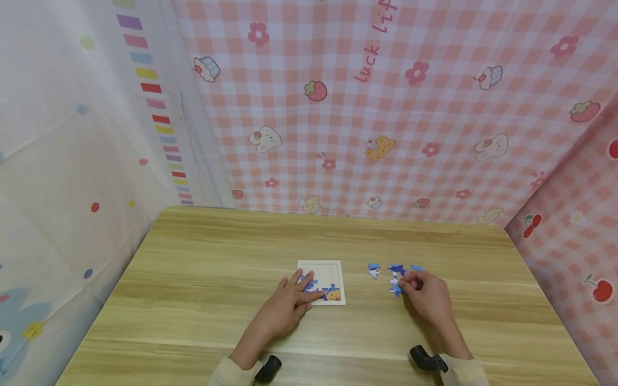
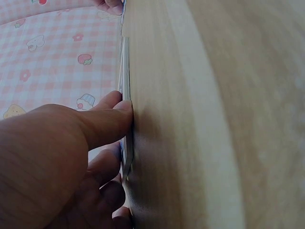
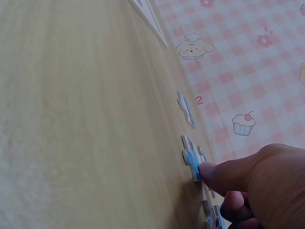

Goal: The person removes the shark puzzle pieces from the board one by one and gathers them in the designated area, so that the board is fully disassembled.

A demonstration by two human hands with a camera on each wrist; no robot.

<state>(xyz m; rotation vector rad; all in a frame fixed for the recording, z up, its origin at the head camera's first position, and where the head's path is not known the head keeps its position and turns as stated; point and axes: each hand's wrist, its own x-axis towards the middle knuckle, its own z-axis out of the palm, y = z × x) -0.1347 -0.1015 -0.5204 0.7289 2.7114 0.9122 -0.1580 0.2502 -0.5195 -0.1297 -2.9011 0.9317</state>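
Note:
A white square puzzle frame [image 1: 343, 284] lies on the table, its lower part holding blue and yellow pieces. My left hand [image 1: 285, 308] rests over its left side with fingers spread; in the left wrist view the thumb of that hand [image 2: 62, 148] lies along the frame's edge [image 2: 127, 71]. To the right of the frame, my right hand [image 1: 428, 297] touches a blue-and-white piece [image 1: 395, 289] with thumb and fingertips. The right wrist view shows the thumb of this hand [image 3: 267, 183] against the piece [image 3: 192, 160]; whether it is lifted I cannot tell.
A loose piece [image 1: 374, 269] lies between the frame and my right hand, with a dark blue one [image 1: 397, 269] and others close by that hand. The wooden table [image 1: 217, 252] meets a pink checked curtain [image 1: 338, 118] at its far edge.

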